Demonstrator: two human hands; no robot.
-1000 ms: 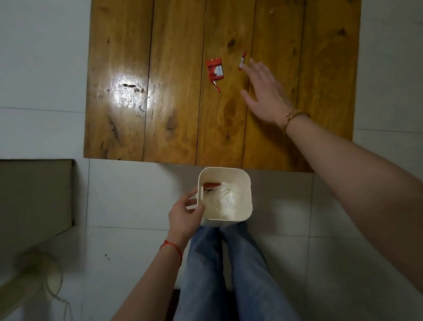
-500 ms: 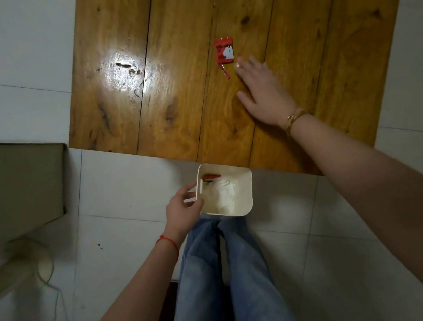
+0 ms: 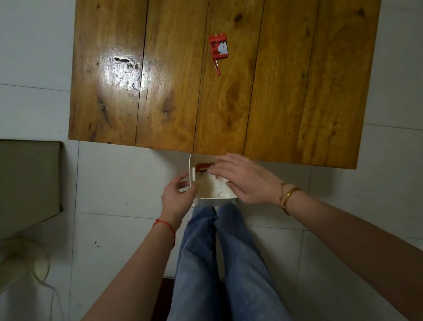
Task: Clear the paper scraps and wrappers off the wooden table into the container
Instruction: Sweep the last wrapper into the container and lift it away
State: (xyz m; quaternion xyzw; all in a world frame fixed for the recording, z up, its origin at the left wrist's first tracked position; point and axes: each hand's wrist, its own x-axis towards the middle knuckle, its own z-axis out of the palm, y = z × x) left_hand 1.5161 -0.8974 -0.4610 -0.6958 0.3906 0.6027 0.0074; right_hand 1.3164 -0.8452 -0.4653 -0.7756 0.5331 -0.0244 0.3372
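One red wrapper (image 3: pixel 218 47) with a torn strip lies on the wooden table (image 3: pixel 290 92), near its middle. Below the table's near edge, over my knees, is the white square container (image 3: pixel 216 198). My left hand (image 3: pixel 177 194) grips its left rim and handle. Over the container's opening hovers my right hand (image 3: pixel 244 180), palm down, fingers stretched out and apart; its underside is hidden. White paper scraps and a red wrapper piece (image 3: pixel 204 165) lie inside the container.
A beige box (image 3: pixel 13 184) stands on the white tiled floor to the left of the table. A pale round object with a cable (image 3: pixel 18 266) sits at lower left. My legs in blue jeans (image 3: pixel 218 266) fill the bottom centre.
My right hand has left the table and come back over the container. The small red-and-white scrap that lay beside the red wrapper is gone from the table.
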